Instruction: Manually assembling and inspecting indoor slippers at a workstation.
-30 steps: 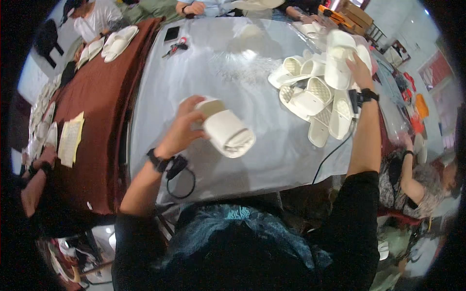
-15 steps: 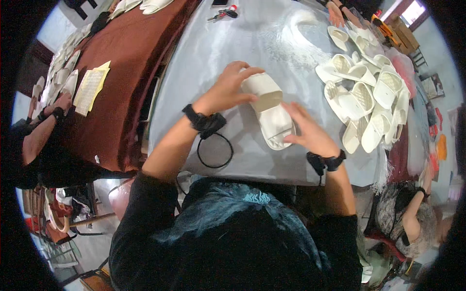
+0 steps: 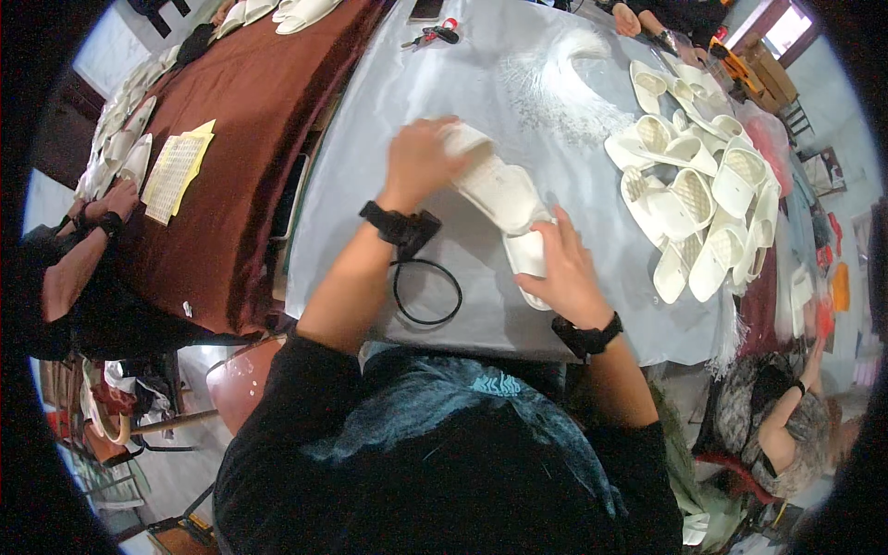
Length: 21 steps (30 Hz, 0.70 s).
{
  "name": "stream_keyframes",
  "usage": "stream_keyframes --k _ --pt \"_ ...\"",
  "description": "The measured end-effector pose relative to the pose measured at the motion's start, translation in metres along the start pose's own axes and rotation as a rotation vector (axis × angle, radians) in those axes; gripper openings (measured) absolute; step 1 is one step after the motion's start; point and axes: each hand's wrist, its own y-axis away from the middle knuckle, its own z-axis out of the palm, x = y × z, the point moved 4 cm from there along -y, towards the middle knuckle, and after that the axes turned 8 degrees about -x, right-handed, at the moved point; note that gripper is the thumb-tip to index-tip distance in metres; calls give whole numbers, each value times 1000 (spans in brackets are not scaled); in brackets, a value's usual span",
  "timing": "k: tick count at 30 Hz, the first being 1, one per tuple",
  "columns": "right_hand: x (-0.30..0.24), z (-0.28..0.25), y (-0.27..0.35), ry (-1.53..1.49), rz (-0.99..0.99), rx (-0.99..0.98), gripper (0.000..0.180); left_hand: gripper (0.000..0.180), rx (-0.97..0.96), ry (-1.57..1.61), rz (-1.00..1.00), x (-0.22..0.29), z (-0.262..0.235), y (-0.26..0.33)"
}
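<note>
Over the grey table, my left hand [image 3: 421, 165], slightly blurred, closes on the strap end of a white slipper [image 3: 495, 192], whose sole slants down toward my right. A second white slipper piece [image 3: 525, 257], apparently another slipper, overlaps that sole's rounded end. My right hand [image 3: 566, 270] grips this lower one, thumb on its near side and fingers along its right edge. Part of it is hidden under the hand. Both wrists wear black bands, and a black cord loop [image 3: 427, 291] hangs by the left one.
Several white slippers [image 3: 689, 199] are heaped at the right. White threads [image 3: 587, 88] spread across the far table [image 3: 490, 55], near small scissors with a red part [image 3: 433, 35]. Yellow-edged paper [image 3: 180, 171] lies on a brown-covered table at left. Other people's hands [image 3: 116, 199] work at left and far right.
My left hand has moved slightly up and left with its slipper, which now shows more sole. My right hand has come down and closed on the lower slipper.
</note>
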Motion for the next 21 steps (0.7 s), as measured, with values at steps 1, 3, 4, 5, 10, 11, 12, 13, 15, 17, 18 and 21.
stream_keyframes --k 1,3,4,5,10,11,12,13,15,17,18,21 --pt "8 -2 4 -28 29 33 77 53 3 -4 -5 -7 -11 2" --pt "22 -6 7 -84 120 86 74 54 243 -151 -298 -31 -37 14" --pt "30 -4 6 -88 112 79 74 54 245 -157 -307 -37 -41 19" --pt "34 -6 6 -146 84 164 72 54 172 -21 -299 -42 -38 27" --pt "15 -3 1 -144 26 139 61 52 -279 248 -261 -11 -11 77" --pt "12 -2 1 -149 28 138 61 52 -283 245 -263 -7 -15 80" --pt "8 -1 -1 -186 -22 149 61 50 -274 172 -228 -2 -21 81" --pt "6 -1 -2 -222 -72 161 61 48 -265 99 -191 3 -26 81" --pt "7 -3 -7 -266 -88 160 61 45 -179 69 -63 14 -43 70" --pt "8 -5 -7 -307 -98 167 62 45 -117 16 181 33 -54 51" --pt "5 -6 -7 -367 -81 138 62 45 -115 13 183 30 -50 41" --pt "-8 -7 -9 -548 -66 44 62 55 -252 -110 519 19 -14 18"
